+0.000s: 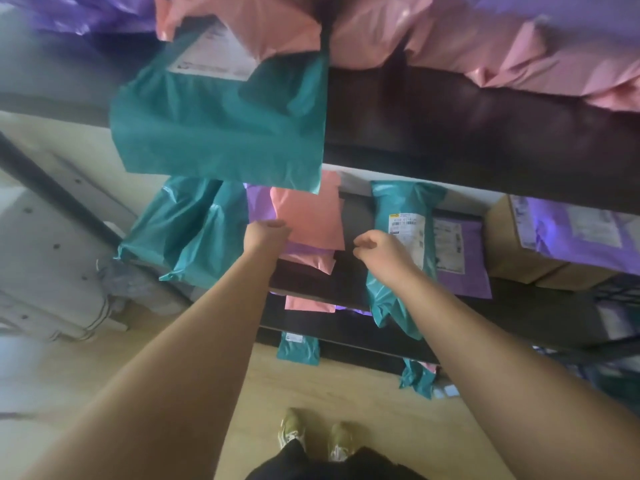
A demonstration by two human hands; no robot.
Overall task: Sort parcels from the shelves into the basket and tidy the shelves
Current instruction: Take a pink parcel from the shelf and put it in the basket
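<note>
The left hand (267, 233) touches the near edge of a pink parcel (311, 216) on the middle shelf (519, 303); its fingers are hidden, so I cannot tell its hold. The right hand (375, 247) hovers with fingers curled, holding nothing, beside a labelled teal parcel (401, 209)

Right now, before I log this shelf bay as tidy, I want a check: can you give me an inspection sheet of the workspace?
Surface: dark shelves, several tiers, crowded.
Job's things: teal parcel overhangs the upper shelf edge; pink parcel and labelled teal parcel lie on the middle shelf; no basket seen.
Clutter: crumpled teal parcel low down by the floor.
Hands: left hand at the pink parcel's edge, grip unclear; right hand curled, holding nothing.
Cables: nothing seen.
Surroundings: wooden floor; cardboard box on the right.
</note>
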